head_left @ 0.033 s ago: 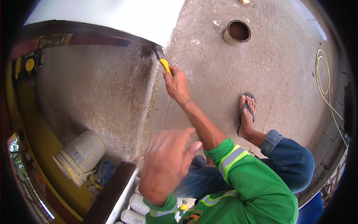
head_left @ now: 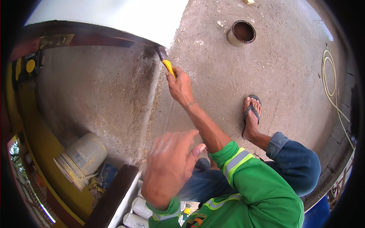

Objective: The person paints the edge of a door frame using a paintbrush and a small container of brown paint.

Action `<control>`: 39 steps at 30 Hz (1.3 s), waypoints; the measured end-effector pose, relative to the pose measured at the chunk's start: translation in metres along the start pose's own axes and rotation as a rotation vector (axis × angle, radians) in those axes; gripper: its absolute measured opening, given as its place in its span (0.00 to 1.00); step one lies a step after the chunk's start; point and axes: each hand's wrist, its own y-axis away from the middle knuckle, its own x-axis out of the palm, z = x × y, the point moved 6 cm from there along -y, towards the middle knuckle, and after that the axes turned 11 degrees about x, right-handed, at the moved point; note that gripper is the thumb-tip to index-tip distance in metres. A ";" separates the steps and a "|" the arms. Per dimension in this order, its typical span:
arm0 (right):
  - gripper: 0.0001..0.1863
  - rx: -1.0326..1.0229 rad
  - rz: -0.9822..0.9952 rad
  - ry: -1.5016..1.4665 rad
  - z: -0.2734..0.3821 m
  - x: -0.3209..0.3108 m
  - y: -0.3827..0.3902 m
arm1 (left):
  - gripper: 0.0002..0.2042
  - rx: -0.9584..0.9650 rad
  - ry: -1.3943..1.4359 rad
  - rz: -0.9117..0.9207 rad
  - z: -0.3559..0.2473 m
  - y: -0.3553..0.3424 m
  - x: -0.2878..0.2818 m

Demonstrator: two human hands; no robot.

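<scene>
My right hand (head_left: 179, 86) is closed around the yellow handle of a paintbrush (head_left: 167, 65). The brush's dark end touches the lower corner of a white wall (head_left: 114, 17), beside a dark reddish-brown edge (head_left: 95, 40). Nearer to me, my left hand (head_left: 167, 163) is raised with its thumb apart from the bent fingers. Nothing shows in it, though the fingertips are blurred and partly hidden. A round can (head_left: 236, 39) of brown paint stands on the concrete floor, ahead and right of the brush.
A dirty white bucket (head_left: 85, 154) lies tipped at lower left, beside a dark board (head_left: 114, 197) and white packages (head_left: 140, 208). A pale hose (head_left: 325, 76) coils at the far right. My sandalled foot (head_left: 251, 116) rests on the floor. A yellow beam (head_left: 42, 144) runs along the left.
</scene>
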 end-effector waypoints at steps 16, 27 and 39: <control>0.14 -0.067 -0.007 -0.004 0.019 -0.007 0.011 | 0.15 0.028 -0.025 -0.030 0.002 0.000 0.000; 0.19 -0.019 0.057 -0.004 0.037 -0.014 0.024 | 0.15 0.007 -0.011 -0.011 0.003 -0.001 0.000; 0.19 -0.094 0.053 -0.024 0.054 -0.020 0.036 | 0.14 0.018 -0.004 -0.019 0.004 -0.005 0.002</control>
